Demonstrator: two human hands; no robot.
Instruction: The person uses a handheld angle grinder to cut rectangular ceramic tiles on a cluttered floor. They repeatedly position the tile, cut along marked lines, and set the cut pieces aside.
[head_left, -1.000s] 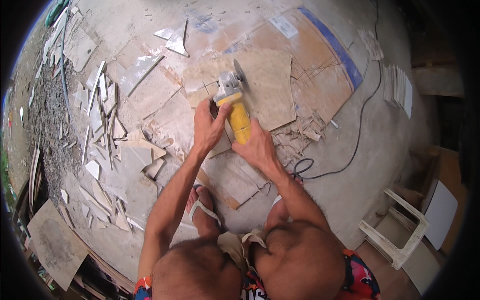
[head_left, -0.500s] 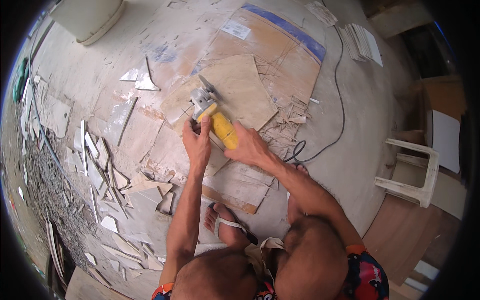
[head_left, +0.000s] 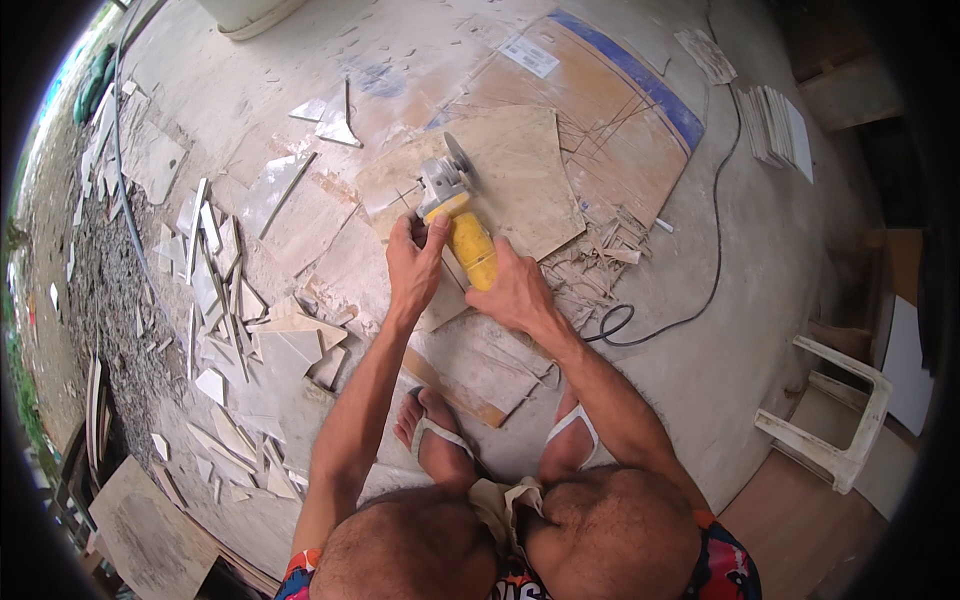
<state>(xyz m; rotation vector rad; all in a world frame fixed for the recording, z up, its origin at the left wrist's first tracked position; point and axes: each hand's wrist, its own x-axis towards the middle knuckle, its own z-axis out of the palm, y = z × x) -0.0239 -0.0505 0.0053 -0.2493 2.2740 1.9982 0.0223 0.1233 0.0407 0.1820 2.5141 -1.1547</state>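
We squat over a beige tile (head_left: 520, 180) that lies flat on a sheet of cardboard (head_left: 620, 130) on the concrete floor (head_left: 700, 330). Our right hand (head_left: 515, 290) is wrapped tight around the yellow body of the grinder (head_left: 458, 215), fingers curled under it, while our left hand (head_left: 415, 262) grips the grey head end from the side, fingers closed on it. The disc (head_left: 458, 158) stands on edge against the left part of the tile, near its rim. The black cord (head_left: 700, 230) runs from behind our right wrist, loops on the floor just beside our forearm and climbs away to the upper right. Broken strips (head_left: 600, 260) lie heaped between the tile and that loop, close to our right hand. To the left, offcuts (head_left: 230, 300) are scattered thickly, some leaning on one another, right up to our left forearm. A second tile (head_left: 480, 365) lies under our wrists, touching our sandalled feet (head_left: 435, 440). A stack of tiles (head_left: 775, 120) sits well apart at the upper right, and a white plastic chair (head_left: 835, 420) stands to our right.
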